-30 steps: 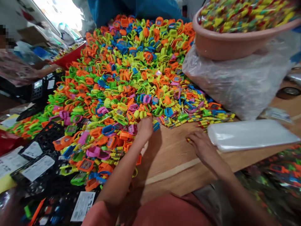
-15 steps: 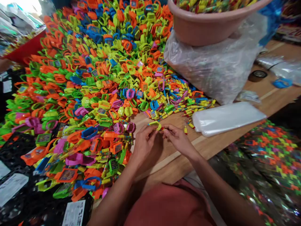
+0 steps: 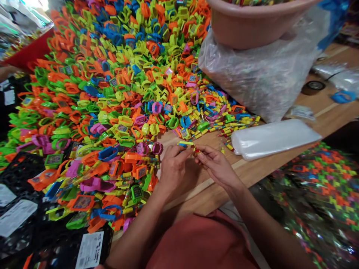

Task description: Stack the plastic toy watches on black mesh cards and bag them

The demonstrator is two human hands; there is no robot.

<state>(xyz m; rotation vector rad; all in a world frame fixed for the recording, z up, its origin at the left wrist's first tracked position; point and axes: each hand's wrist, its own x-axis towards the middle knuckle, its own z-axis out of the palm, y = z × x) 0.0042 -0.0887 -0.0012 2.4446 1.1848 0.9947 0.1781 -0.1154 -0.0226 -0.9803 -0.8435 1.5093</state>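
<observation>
Yellow strap (image 3: 187,143) between left hand (image 3: 174,172) and right hand (image 3: 217,166).

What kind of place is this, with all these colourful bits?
It looks like a small workshop packing cheap toys, though I can't be certain. A wooden table holds a huge heap of plastic toy watches, a stack of clear plastic bags, and a pink basin.

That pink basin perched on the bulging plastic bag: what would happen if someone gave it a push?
It would probably tip easily: the pink plastic basin sits on a soft, rounded clear plastic bag, not a flat surface. It looks full of small colourful pieces, so it may feel heavy, and some could spill over its rim.
</observation>
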